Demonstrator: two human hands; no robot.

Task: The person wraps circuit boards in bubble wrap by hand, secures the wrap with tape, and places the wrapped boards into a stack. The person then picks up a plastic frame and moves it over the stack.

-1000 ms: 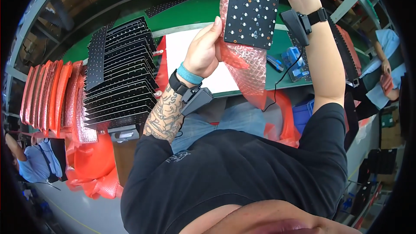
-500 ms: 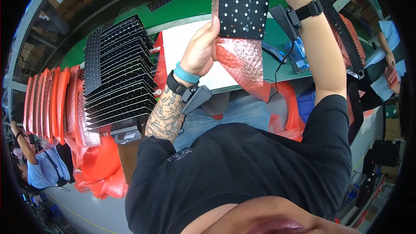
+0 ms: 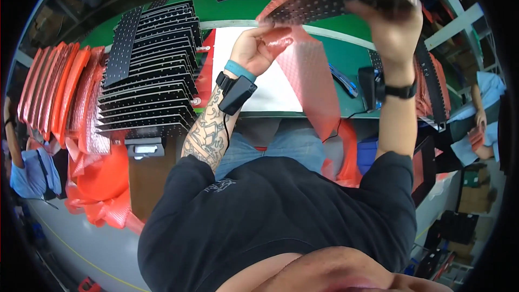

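A black circuit board (image 3: pixel 335 0) dotted with small white parts is tilted above the far side of the bench, smeared by motion. My right hand (image 3: pixel 393 30) grips its right end. Red bubble wrap (image 3: pixel 316 70) lies along the board's upper left edge and hangs down toward the bench's near edge. My left hand (image 3: pixel 251 48) closes on a bunched piece of the wrap near the board's left corner. Its fingertips are partly hidden by the wrap. A white sheet (image 3: pixel 275 89) lies on the bench under my hands.
To the left stand fanned black boards (image 3: pixel 151 70), beside a row of red bubble-wrapped packs (image 3: pixel 54 92). A blue-handled tool (image 3: pixel 344 81) lies on the green bench (image 3: pixel 335 48). More red packs (image 3: pixel 432 89) are at right. Co-workers (image 3: pixel 35 173) are at both sides.
My right hand has swung the board from upright to a slanted position and come lower. The bubble wrap has spread out and hangs more openly. My left hand keeps hold near the left corner.
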